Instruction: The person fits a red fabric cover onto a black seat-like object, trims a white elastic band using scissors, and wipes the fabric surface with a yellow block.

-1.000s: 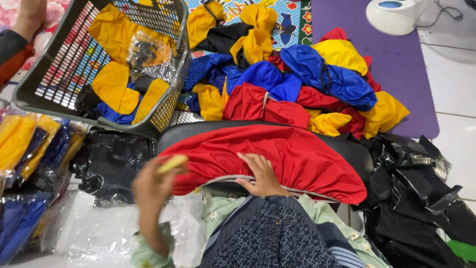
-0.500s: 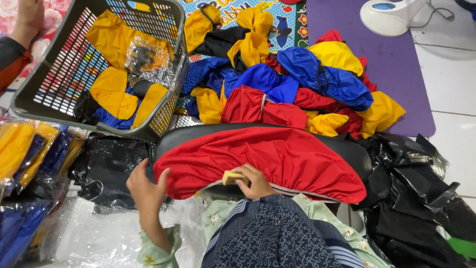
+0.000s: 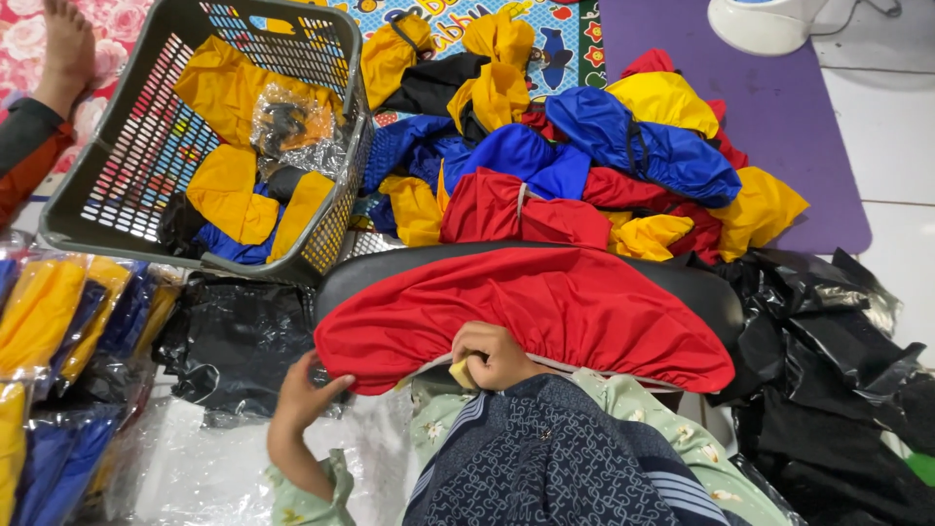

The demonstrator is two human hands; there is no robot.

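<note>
A: Right hand [image 3: 497, 353] pinches a yellow piece [image 3: 461, 374] at the red cover's [image 3: 545, 307] hem, over the black seat [image 3: 701, 287]
B: Left hand [image 3: 300, 397], open, steadies the edge; best keep that hem taut

Basket [image 3: 127, 195] left of cloth pile [image 3: 584, 166]; stretched cover [image 3: 545, 302] before pile, bags [image 3: 828, 341] right.

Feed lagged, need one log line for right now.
left hand: on red cover edge | right hand: gripping yellow piece at cover hem | cover: stretched over black seat | basket: upper left
</note>
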